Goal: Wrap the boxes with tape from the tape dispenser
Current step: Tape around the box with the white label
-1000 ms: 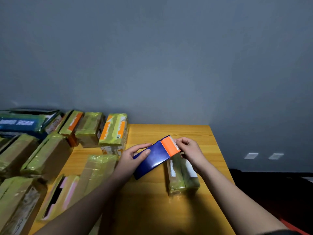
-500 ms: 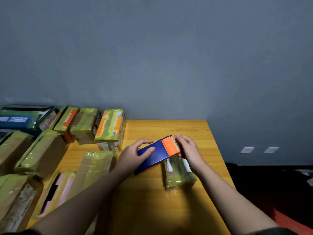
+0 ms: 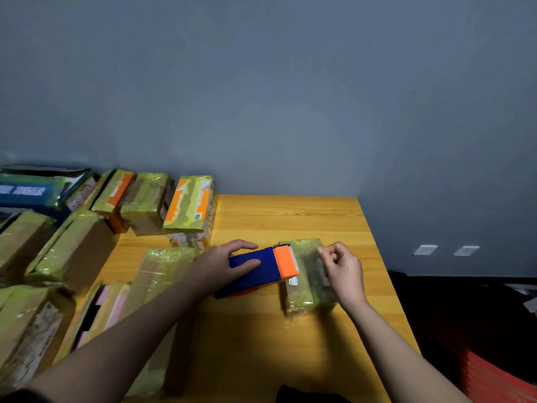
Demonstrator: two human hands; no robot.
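A blue tape dispenser (image 3: pixel 255 271) with an orange cutter head (image 3: pixel 285 261) lies low over the wooden table (image 3: pixel 290 216). My left hand (image 3: pixel 223 263) grips its blue body from the left. Right of the head sits a small box (image 3: pixel 302 295) covered in yellowish tape. My right hand (image 3: pixel 341 267) hovers over that box with its fingers curled, pinching the end of the clear tape. A faint strip of tape runs from the cutter head to those fingers across the box top.
Several tape-wrapped boxes crowd the left side, one orange-printed box (image 3: pixel 189 210) standing nearest the dispenser and a flat wrapped one (image 3: pixel 162 269) under my left forearm. A grey wall rises behind. The table's right edge (image 3: pixel 386 289) drops to a dark floor.
The dispenser has come down and levelled out beside the box. My right hand has left the orange head and moved right, drawing tape across the box top.
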